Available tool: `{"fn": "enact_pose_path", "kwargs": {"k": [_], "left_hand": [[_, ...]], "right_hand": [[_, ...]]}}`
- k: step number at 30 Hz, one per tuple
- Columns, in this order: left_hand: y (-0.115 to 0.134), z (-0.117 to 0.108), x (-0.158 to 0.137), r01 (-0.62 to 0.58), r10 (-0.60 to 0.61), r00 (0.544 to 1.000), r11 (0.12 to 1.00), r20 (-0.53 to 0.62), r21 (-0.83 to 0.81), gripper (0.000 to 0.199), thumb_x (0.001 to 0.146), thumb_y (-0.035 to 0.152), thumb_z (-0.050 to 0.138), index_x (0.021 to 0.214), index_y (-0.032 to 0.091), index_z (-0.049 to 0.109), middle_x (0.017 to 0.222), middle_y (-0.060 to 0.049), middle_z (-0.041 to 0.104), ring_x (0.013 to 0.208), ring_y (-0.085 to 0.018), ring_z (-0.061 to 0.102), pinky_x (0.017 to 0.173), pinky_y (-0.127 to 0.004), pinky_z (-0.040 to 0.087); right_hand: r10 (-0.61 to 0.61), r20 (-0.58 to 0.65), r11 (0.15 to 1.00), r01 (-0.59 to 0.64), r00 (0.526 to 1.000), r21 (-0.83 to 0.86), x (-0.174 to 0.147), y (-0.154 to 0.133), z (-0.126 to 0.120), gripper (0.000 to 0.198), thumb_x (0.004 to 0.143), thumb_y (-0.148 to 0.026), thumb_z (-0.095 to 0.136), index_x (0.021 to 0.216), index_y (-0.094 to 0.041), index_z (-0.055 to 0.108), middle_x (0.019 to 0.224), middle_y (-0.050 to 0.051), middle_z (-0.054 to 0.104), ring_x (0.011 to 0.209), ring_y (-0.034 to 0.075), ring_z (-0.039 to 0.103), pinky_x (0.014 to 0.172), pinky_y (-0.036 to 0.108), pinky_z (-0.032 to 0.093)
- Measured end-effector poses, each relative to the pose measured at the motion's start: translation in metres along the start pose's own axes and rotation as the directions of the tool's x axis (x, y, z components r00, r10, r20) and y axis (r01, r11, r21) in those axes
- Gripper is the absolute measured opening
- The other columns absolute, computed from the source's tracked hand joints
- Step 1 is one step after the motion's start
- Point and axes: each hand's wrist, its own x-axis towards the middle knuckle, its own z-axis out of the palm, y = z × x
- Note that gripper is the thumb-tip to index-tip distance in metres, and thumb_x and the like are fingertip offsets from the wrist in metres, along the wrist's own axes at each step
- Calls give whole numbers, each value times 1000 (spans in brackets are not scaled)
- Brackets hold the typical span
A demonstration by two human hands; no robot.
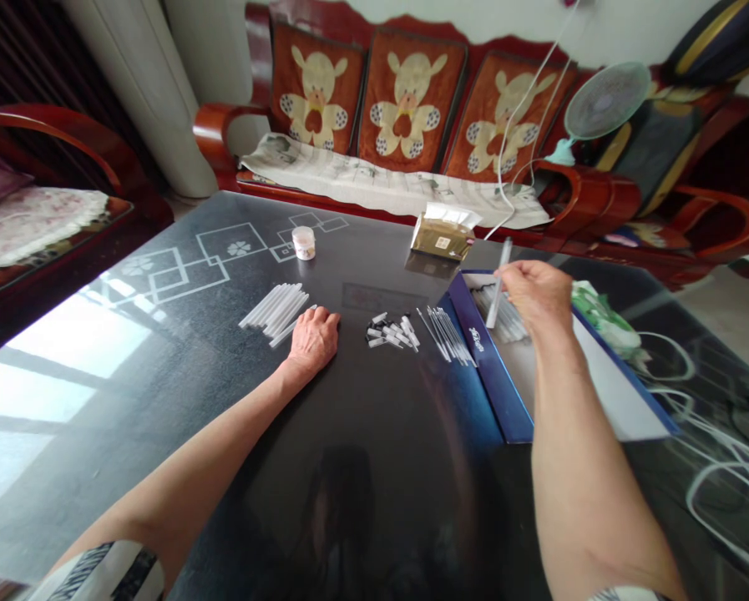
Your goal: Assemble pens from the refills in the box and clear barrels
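My right hand (537, 292) is closed, pinching a translucent white pen barrel (499, 284) upright over the open blue box (483, 367). More such barrels (508, 321) lie inside the box, partly covered by the hand. On the dark table my left hand (315, 337) rests with its fingers curled down, beside a row of pen barrels (274, 307). One barrel reaches to its fingers; whether they grip it is hidden. Between the hands lie a small heap of short white pieces with black parts (392, 333) and a bundle of thin pen refills (449, 335).
A small white tub (304, 243) and a tissue box (442, 236) stand toward the table's far side. A green-and-white package (605, 321) and loose white cables (712, 467) lie right of the blue box. Beyond the table are a wooden sofa (224, 129) and a fan (607, 100).
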Motion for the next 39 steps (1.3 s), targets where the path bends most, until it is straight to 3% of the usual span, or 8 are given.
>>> {"fn": "enact_pose_path", "kwargs": {"k": [2, 4, 8, 11, 17, 24, 32, 39], "left_hand": [[6, -6, 7, 13, -14, 1000, 997, -21, -72, 26, 91, 25, 44, 102, 18, 66, 93, -11, 63, 90, -26, 58, 80, -38, 45], [17, -12, 13, -21, 5, 998, 974, -69, -227, 28, 93, 30, 44, 106, 16, 65, 91, -10, 65, 86, -22, 61, 79, -34, 47], [40, -15, 15, -213, 169, 977, 831, -132, -514, 32, 93, 38, 47, 112, 15, 60, 93, -7, 66, 80, -15, 63, 74, -26, 50], [51, -9, 8, -268, 250, 962, 780, -111, -566, 32, 90, 32, 52, 117, 15, 57, 95, -7, 67, 79, -15, 64, 73, -26, 51], [50, -5, 1, -279, 272, 960, 892, -69, -356, 32, 91, 17, 40, 118, 17, 57, 91, -7, 64, 83, -17, 60, 76, -28, 48], [56, 2, 0, -308, 280, 948, 924, -149, -226, 31, 96, 35, 40, 108, 21, 65, 86, -7, 63, 80, -19, 52, 78, -33, 43], [54, 7, -4, -350, 310, 929, 913, -201, -212, 32, 97, 36, 38, 107, 25, 66, 88, -7, 62, 82, -20, 49, 79, -36, 39], [54, 8, -2, -324, 279, 940, 910, -196, -259, 35, 97, 37, 37, 96, 18, 66, 82, -7, 60, 81, -19, 50, 81, -35, 40]], "right_hand": [[84, 88, 948, -107, 993, 299, -26, -14, 23, 43, 71, -35, 61, 108, -13, 61, 78, 4, 69, 62, 15, 63, 53, 25, 49], [76, 240, 860, -186, 968, 476, -57, -24, 53, 57, 68, -37, 65, 120, -16, 54, 78, 1, 67, 60, 14, 62, 51, 24, 50], [83, 391, 730, -323, 917, 602, -113, -25, 106, 66, 68, -41, 68, 127, -21, 48, 81, -1, 67, 63, 14, 65, 56, 25, 55], [97, 421, 696, -364, 902, 619, -137, -18, 121, 61, 69, -44, 69, 122, -22, 48, 83, 0, 68, 65, 15, 66, 61, 28, 58], [95, 386, 737, -326, 917, 592, -140, -11, 109, 37, 78, -51, 60, 98, -19, 56, 79, 3, 70, 65, 16, 68, 54, 24, 55], [53, 461, 866, -271, 886, 421, -143, -18, 95, 35, 77, -53, 61, 85, -19, 62, 69, 3, 68, 62, 17, 66, 44, 21, 48], [78, 427, 844, -287, 901, 453, -153, -7, 106, 37, 76, -55, 62, 82, -19, 64, 66, 2, 68, 50, 13, 58, 40, 21, 42], [99, 444, 780, -347, 890, 520, -149, -4, 107, 35, 73, -51, 67, 82, -18, 66, 68, 2, 67, 55, 12, 58, 45, 21, 44]]}}
